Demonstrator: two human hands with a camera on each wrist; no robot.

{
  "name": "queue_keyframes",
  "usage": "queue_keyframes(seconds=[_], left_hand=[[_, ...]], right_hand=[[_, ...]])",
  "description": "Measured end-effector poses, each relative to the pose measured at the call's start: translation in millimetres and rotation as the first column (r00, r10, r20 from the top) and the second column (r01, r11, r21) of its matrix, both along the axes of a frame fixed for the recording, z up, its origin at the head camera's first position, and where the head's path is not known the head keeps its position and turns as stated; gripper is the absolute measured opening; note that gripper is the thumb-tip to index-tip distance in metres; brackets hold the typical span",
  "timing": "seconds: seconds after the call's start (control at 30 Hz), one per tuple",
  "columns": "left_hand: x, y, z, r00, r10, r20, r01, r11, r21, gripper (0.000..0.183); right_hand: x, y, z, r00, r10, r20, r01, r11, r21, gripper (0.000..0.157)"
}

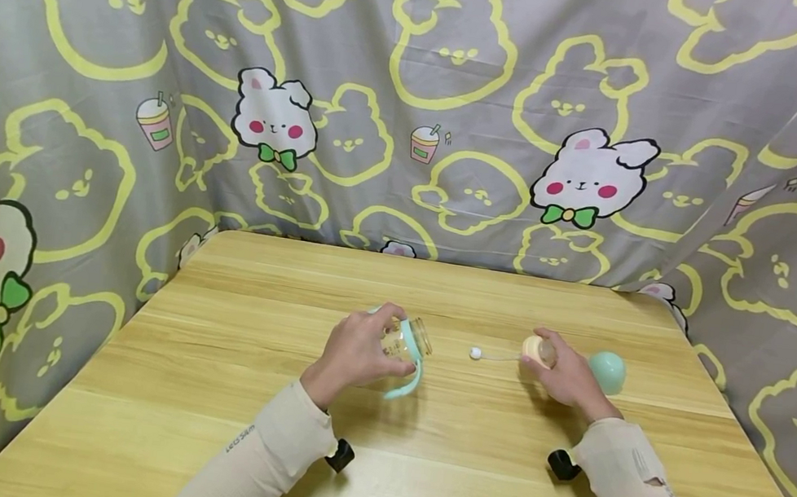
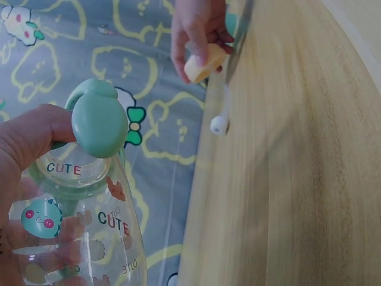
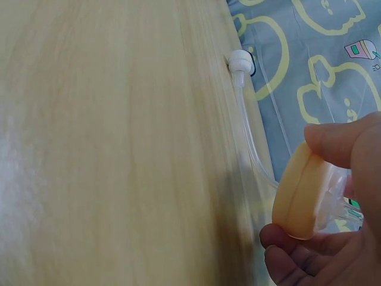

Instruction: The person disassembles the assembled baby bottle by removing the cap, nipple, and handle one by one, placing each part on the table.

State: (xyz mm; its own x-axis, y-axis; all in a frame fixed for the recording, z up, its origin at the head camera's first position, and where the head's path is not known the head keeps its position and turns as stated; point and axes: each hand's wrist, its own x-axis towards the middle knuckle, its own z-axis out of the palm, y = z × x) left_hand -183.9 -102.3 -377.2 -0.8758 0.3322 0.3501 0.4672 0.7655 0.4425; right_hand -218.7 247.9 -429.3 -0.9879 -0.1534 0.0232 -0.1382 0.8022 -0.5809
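My left hand (image 1: pixel 357 348) grips a clear baby bottle (image 1: pixel 420 335) with mint-green handles (image 2: pixel 100 122), tilted so its uncovered mouth points right. Cartoon prints and the word CUTE mark its wall. Between thumb and fingers, my right hand (image 1: pixel 567 376) holds a pale orange bottle collar (image 3: pixel 294 196) with a clear nipple on its far side. A thin clear straw (image 3: pixel 250 134) runs from the collar toward the bottle and ends in a white weight (image 1: pixel 475 354). Just behind the right hand, a mint-green domed cap (image 1: pixel 608 373) is on the table.
The wood-grain table (image 1: pixel 219 400) reaches back to a grey curtain (image 1: pixel 362 48) with yellow bear outlines, which also hangs along both sides. Black camera pieces (image 1: pixel 563 465) stick out inward from the sleeves at both wrists.
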Motion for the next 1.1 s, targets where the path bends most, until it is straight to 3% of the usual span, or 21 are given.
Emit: queue_keyframes(seconds=[1.1], left_hand=[[1.0,-3.2,-0.2,1.0,-0.003,-0.013,0.003,1.0,0.017,0.064]], right_hand=[[0.4,1.1,-1.4,1.0,0.002,-0.006,-0.002,1.0,0.005,0.066]])
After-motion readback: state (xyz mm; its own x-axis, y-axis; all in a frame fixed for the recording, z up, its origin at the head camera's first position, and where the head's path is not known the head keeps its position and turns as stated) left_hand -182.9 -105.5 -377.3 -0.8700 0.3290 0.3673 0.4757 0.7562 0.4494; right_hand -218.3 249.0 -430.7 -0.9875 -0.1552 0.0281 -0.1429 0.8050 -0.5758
